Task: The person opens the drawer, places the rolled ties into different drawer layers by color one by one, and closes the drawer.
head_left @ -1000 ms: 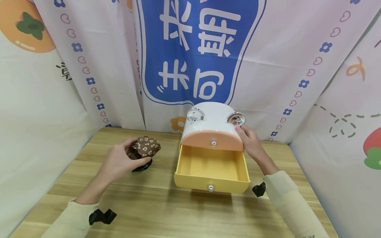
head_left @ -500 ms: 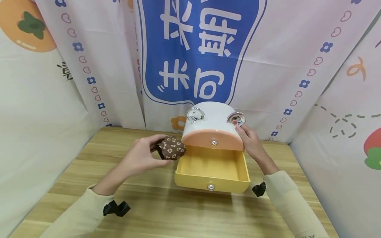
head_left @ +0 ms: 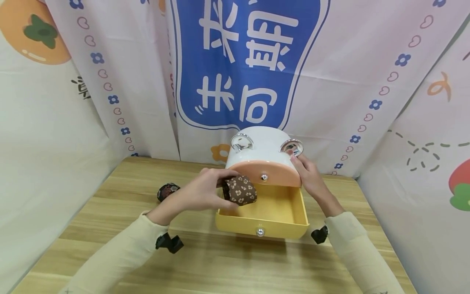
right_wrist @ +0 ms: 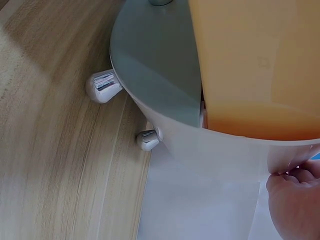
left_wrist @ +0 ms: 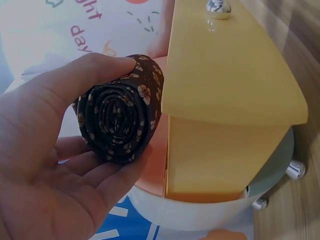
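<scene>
The brown flowered roll [head_left: 240,190] has moved rightward and now hangs over the left side of the open yellow drawer [head_left: 279,226], so it is off the counter [head_left: 227,267] but not resting inside; the left hand [head_left: 202,190] pinches it. The right hand [head_left: 313,179] stays against the white casing [head_left: 263,143]; whether it grips is unclear. A dark patterned bundle [head_left: 167,191] now shows beyond the left forearm.

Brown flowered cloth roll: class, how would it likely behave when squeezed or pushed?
The cloth roll would probably give when squeezed, since its end shows coiled fabric layers. It may roll if pushed along a flat surface, being rounded. It seems light: the left hand alone holds it.
</scene>
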Tool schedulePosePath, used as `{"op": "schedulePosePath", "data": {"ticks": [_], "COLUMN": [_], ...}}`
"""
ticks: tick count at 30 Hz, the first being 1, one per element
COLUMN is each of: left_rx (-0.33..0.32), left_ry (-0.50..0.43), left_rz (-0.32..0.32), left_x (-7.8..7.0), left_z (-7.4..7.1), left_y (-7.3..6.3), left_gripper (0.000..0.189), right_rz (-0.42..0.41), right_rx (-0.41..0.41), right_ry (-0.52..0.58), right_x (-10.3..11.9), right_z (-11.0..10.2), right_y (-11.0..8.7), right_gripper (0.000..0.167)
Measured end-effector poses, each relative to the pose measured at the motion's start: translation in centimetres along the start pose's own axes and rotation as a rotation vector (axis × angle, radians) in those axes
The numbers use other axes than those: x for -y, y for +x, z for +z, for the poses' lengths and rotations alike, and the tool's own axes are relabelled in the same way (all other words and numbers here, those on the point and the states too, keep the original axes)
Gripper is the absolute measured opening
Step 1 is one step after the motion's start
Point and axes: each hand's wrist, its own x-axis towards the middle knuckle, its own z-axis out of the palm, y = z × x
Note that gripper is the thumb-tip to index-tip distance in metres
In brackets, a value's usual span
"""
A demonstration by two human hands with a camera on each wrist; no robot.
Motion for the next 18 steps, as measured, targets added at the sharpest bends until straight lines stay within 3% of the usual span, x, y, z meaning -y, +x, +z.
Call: {"op": "schedulePosePath", "data": {"ticks": [7,12,18], "left_rx": [0.060,0.108,0.135], "left_ry": [0.079,0.085,0.099], "left_rz": [0.027,0.094,0.114], "left_x": [-0.4,-0.4,-0.3], "left_z": [1.2,2.3,3.4], "left_y": [1.9,3.1,3.8], "left_gripper": [0.077,0.071,0.069], "right_rz": [0.001,0.005,-0.007], "right_rx": [0.000,0.006,-0.001], "right_ry": [0.006,0.015,0.016], "right_x": [-0.1,-0.1,0.0], "right_z": [0.0,-0.1,0.0], "right_y": [0.0,-0.1,-0.1], "right_gripper": [0.051,0.052,0.052]}}
